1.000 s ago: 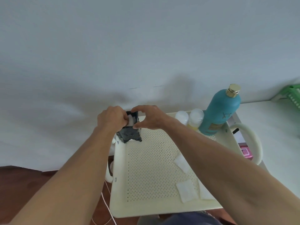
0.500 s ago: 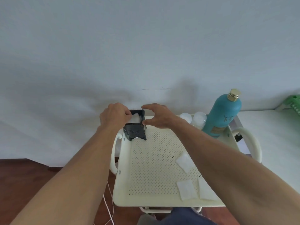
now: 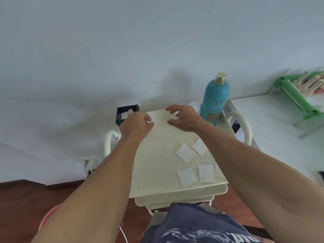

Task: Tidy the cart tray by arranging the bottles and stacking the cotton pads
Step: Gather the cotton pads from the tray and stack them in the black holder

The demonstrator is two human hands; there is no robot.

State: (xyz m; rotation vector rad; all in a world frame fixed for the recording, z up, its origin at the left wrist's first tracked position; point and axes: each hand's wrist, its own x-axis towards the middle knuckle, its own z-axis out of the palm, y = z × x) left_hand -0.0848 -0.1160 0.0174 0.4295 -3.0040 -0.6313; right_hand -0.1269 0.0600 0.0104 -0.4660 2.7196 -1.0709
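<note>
**Pads going into the holder, four left loose**

The person stands at the cart tray (image 3: 157,155), both arms reaching to its far end. A black holder (image 3: 126,114) sits at the far left corner with a white pad showing in its open top; it seems the chosen spot for the stack, out of the way against the wall. The left hand (image 3: 135,126) is beside the holder, fingers curled narrow with nothing visible in them, probably steadying or just letting go. The right hand (image 3: 184,117) hovers above the tray with fingers spread wide, empty, well apart from the holder.

Four pads (image 3: 184,152) lie scattered flat on the tray's near right part, none overlapping, so the stacking looks only begun. The teal bottle (image 3: 216,100) stands upright in the far right corner, with small white-capped bottles (image 3: 194,104) just beside it, half hidden by the right hand. Grouped there, they leave the middle free for gathering pads. A green rack (image 3: 294,95) sits on the desk (image 3: 280,128) to the right.
</note>
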